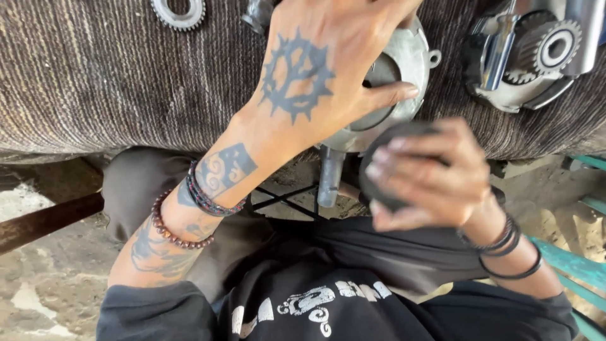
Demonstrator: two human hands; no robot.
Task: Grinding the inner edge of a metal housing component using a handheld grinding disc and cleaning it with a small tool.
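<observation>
Far left, a loose toothed gear [178, 12] lies flat on the brown ribbed cloth [95, 76] that covers the work surface, well apart from both hands. Below the cloth edge a dark bar [44, 221] runs out over bare, dusty ground.

Centre: the left hand [315, 69], tattooed on its back and with bead bracelets [189, 215] at the wrist, is clamped over a grey cast-metal housing [413, 60], thumb pressed along the housing's round opening and fingers wrapped over the top. The housing sits at the near edge of the cloth; a metal shaft [329, 177] hangs from its underside, past the cloth edge and over the person's lap.

Just right of that, the right hand [429, 173] grips a round black part [385, 142] — blurred, so its exact kind cannot be told. It is held just beside the housing, at or near the lower rim of the opening; whether the two touch is not clear.

Judgement on progress: the housing is steadied and the black part is in hand but not seated, and parts lie separate on the cloth — the work appears mid-way, with assembly or strip-down incomplete.

Right: a second metal assembly [536, 57] with an exposed gear rests on the cloth, near but clear of the housing. A teal frame [581, 265] stands at the lower right. Nothing blocks the hands; the gripping thumb partly covers the opening.
</observation>
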